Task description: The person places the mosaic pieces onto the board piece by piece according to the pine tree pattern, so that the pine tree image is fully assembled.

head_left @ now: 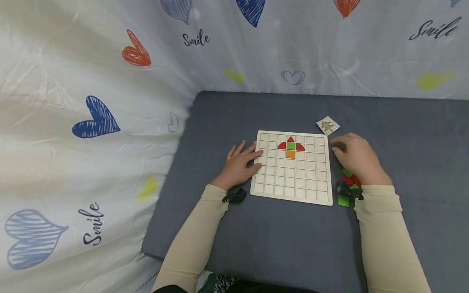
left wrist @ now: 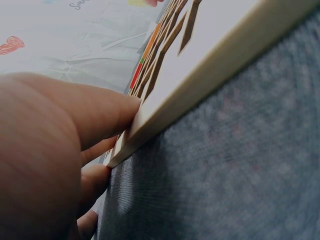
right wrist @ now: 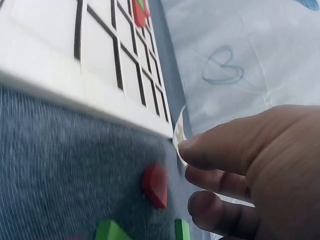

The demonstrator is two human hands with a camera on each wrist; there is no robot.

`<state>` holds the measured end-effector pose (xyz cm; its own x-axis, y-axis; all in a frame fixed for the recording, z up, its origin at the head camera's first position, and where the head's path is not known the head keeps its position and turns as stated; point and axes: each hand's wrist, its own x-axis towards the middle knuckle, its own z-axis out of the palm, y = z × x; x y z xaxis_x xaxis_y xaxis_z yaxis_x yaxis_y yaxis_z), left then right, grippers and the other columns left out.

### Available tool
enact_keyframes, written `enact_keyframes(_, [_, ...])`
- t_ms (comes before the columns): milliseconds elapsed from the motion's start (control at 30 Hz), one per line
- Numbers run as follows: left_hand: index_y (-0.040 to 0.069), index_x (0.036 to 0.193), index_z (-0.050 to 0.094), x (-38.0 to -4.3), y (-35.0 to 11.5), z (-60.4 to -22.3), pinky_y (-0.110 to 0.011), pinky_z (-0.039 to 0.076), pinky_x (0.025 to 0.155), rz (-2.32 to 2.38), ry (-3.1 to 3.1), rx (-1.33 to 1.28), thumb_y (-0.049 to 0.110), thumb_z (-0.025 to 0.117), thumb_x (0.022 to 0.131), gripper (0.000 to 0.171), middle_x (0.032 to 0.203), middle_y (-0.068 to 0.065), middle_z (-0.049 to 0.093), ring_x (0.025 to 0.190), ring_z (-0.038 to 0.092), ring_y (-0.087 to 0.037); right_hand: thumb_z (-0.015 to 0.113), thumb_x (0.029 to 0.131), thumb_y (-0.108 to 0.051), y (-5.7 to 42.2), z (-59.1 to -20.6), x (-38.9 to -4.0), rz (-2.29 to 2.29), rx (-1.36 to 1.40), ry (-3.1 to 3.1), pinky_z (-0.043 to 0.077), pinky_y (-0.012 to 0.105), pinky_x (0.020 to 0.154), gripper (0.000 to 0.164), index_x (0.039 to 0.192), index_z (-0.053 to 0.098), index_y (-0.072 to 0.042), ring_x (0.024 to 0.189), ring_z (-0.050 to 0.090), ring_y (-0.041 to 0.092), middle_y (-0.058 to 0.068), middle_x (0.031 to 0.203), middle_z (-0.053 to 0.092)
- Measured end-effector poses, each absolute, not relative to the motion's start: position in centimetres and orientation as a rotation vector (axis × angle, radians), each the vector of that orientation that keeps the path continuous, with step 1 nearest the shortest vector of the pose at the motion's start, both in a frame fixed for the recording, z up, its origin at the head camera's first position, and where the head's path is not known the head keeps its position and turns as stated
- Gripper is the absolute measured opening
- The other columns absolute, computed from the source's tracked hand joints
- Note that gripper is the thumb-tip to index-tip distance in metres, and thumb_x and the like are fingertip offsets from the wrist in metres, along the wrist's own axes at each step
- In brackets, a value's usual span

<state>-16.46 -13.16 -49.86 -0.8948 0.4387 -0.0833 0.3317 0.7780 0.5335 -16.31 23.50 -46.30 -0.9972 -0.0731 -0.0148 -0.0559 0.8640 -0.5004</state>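
A cream grid board (head_left: 289, 179) lies on the grey cloth surface. Near its far side, a red triangle (head_left: 291, 139) and two red quarter-round pieces (head_left: 281, 146) surround a green square (head_left: 291, 146), with an orange square (head_left: 290, 154) below. My left hand (head_left: 238, 167) is at the board's left side, thumb and index fingertip on its edge, fingers spread. Off the right edge hovers my right hand (head_left: 357, 158), fingers loosely bent and thumb apart, nothing visible between them. Just beyond its fingertips lies a small patterned card (head_left: 328, 125), which the thumb overlaps in the right wrist view.
Loose red and green pieces (head_left: 343, 201) lie right of the board, partly hidden beneath my right wrist. A red piece (right wrist: 155, 185) sits close to the board's edge in the right wrist view. A white curtain (head_left: 110, 162) printed with hearts borders the surface behind and left.
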Motion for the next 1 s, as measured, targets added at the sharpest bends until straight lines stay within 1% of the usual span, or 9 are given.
enact_keyframes(67, [0.028, 0.159, 0.049, -16.4, -13.2, -49.8, -0.05, -0.005, 0.131, 0.771, 2.77, 0.605, 0.043, 0.06, 0.108, 0.054, 0.173, 0.003, 0.025, 0.164, 0.004, -0.025, 0.061, 0.103, -0.009, 24.1, -46.4, -16.3, -0.812, -0.079, 2.998, 0.05, 0.067, 0.088, 0.032, 0.13, 0.068, 0.007, 0.11, 0.057, 0.051, 0.033, 0.131, 0.056])
enact_keyframes(267, [0.029, 0.159, 0.049, -16.5, -13.1, -49.7, -0.049, -0.005, 0.131, 0.775, 2.766, 0.604, 0.042, 0.059, 0.108, 0.054, 0.173, 0.004, 0.025, 0.164, 0.004, -0.025, 0.057, 0.101, -0.009, 25.4, -46.4, -16.1, -0.788, 0.034, 3.037, 0.049, 0.067, 0.083, 0.034, 0.129, 0.067, 0.007, 0.108, 0.054, 0.052, 0.036, 0.131, 0.051])
enact_keyframes(367, [0.028, 0.159, 0.049, -16.5, -13.2, -49.7, -0.05, -0.005, 0.131, 0.785, 2.766, 0.609, 0.042, 0.059, 0.108, 0.053, 0.173, 0.003, 0.025, 0.164, 0.005, -0.025, 0.057, 0.101, -0.009, 25.8, -46.3, -16.1, -0.779, 0.093, 3.054, 0.048, 0.07, 0.085, 0.035, 0.13, 0.066, 0.007, 0.112, 0.052, 0.054, 0.037, 0.132, 0.049])
enact_keyframes(500, [0.028, 0.159, 0.049, -16.5, -13.2, -49.7, -0.05, -0.004, 0.131, 0.792, 2.766, 0.617, 0.042, 0.059, 0.108, 0.053, 0.173, 0.003, 0.026, 0.164, 0.005, -0.025, 0.057, 0.101, -0.009, 26.3, -46.3, -16.1, -0.783, 0.157, 3.037, 0.046, 0.073, 0.092, 0.036, 0.132, 0.064, 0.008, 0.119, 0.05, 0.056, 0.037, 0.135, 0.048])
enact_keyframes(667, [0.028, 0.159, 0.049, -16.5, -13.2, -49.8, -0.05, -0.004, 0.131, 0.795, 2.769, 0.622, 0.042, 0.059, 0.108, 0.054, 0.172, 0.003, 0.026, 0.164, 0.005, -0.026, 0.056, 0.101, -0.01, 26.7, -46.6, -16.1, -0.754, 0.192, 3.005, 0.044, 0.075, 0.095, 0.035, 0.129, 0.064, 0.009, 0.12, 0.05, 0.056, 0.038, 0.137, 0.049])
enact_keyframes(867, [0.028, 0.159, 0.049, -16.5, -13.2, -50.0, -0.05, -0.004, 0.132, 0.785, 2.764, 0.612, 0.042, 0.059, 0.108, 0.054, 0.173, 0.004, 0.025, 0.164, 0.005, -0.025, 0.056, 0.101, -0.011, 26.7, -46.8, -16.1, -0.74, 0.195, 2.983, 0.045, 0.074, 0.092, 0.035, 0.129, 0.064, 0.008, 0.117, 0.05, 0.055, 0.038, 0.135, 0.049])
enact_keyframes(1000, [0.028, 0.159, 0.048, -16.5, -13.2, -50.0, -0.05, -0.005, 0.131, 0.783, 2.762, 0.615, 0.043, 0.059, 0.108, 0.054, 0.173, 0.003, 0.025, 0.164, 0.004, -0.025, 0.055, 0.1, -0.009, 26.6, -47.0, -16.0, -0.739, 0.17, 3.015, 0.047, 0.072, 0.086, 0.035, 0.129, 0.064, 0.009, 0.112, 0.053, 0.055, 0.037, 0.129, 0.052])
